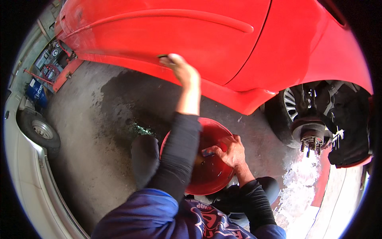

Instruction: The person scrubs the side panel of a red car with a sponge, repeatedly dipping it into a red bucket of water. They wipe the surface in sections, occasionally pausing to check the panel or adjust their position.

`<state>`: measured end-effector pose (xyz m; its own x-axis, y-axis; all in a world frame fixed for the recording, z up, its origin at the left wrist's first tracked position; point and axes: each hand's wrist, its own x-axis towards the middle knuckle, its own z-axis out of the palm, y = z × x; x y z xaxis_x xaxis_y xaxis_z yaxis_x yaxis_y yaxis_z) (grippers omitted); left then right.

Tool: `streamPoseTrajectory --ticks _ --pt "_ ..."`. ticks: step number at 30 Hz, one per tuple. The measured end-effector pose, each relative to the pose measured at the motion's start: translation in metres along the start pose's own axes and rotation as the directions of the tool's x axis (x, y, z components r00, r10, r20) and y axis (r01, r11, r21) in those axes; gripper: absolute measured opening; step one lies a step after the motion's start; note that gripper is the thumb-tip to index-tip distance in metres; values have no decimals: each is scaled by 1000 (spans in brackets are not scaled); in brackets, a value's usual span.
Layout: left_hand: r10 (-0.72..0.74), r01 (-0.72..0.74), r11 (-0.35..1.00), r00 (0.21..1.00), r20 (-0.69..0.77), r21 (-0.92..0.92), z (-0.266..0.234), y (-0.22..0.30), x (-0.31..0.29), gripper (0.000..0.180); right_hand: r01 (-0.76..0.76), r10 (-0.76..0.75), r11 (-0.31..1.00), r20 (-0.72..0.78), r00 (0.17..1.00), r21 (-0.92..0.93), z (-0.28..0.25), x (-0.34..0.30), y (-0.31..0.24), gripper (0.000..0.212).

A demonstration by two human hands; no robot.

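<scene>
My left hand (pixel 185 73) is raised at the lower part of a red car door (pixel 171 36), its fingers closed round a small dark flat piece (pixel 163 56). Motion blurs the fingertips, so I cannot tell whether the piece touches the paint. Over a red basin (pixel 221 175) between my knees, my right hand (pixel 234 153) pinches a small bluish piece (pixel 207 152). The basin seems to hold some liquid. Part of its left side is hidden behind my left forearm.
Right of the door, a bare wheel hub (pixel 311 133) with studs shows under the fender, beside a wheel (pixel 282 115). At left stand a light-coloured vehicle (pixel 30 175), a blue drum (pixel 36 92) and a red jack (pixel 65 75). Wet patches (pixel 127 87) darken the concrete floor.
</scene>
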<state>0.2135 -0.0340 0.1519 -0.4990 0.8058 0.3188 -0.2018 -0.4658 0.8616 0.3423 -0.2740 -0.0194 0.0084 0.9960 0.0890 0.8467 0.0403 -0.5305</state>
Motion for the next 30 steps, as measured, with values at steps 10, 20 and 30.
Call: streamPoseTrajectory --ticks 10,20,30 --pt "422 -560 671 828 370 486 -36 -73 3 70 -10 16 998 -83 996 67 -2 5 5 54" --pt "449 -630 715 746 492 303 37 -14 -122 73 107 -106 994 -165 981 -3 0 8 -1 37" --pt "277 -323 862 946 170 390 -13 1 28 74 37 -40 999 -115 993 -28 -2 6 -5 49"
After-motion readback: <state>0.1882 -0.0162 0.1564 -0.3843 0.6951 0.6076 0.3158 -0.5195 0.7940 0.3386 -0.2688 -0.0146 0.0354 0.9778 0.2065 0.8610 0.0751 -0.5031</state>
